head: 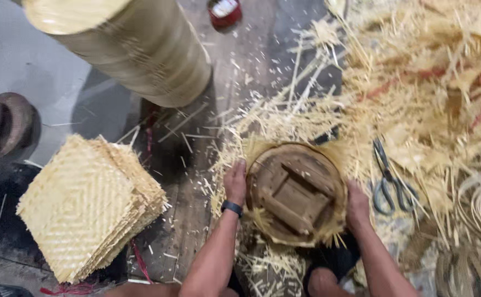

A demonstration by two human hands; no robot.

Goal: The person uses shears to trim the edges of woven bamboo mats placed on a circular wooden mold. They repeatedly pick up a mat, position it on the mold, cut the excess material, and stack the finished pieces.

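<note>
Left hand (235,182) and right hand (357,204) press flat against opposite sides of the round wooden mould (296,192), fingers spread and curled over its rim, likely squeezing the woven strips around it tight. The mould sits between the hands, above the knees. Scissors (392,184) lie just outboard of the right hand, a stack of woven mats (86,206) well outboard of the left, handy.

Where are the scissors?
In the head view, the scissors lie on the straw scraps, just right of the right hand and the round wooden mould.
</note>
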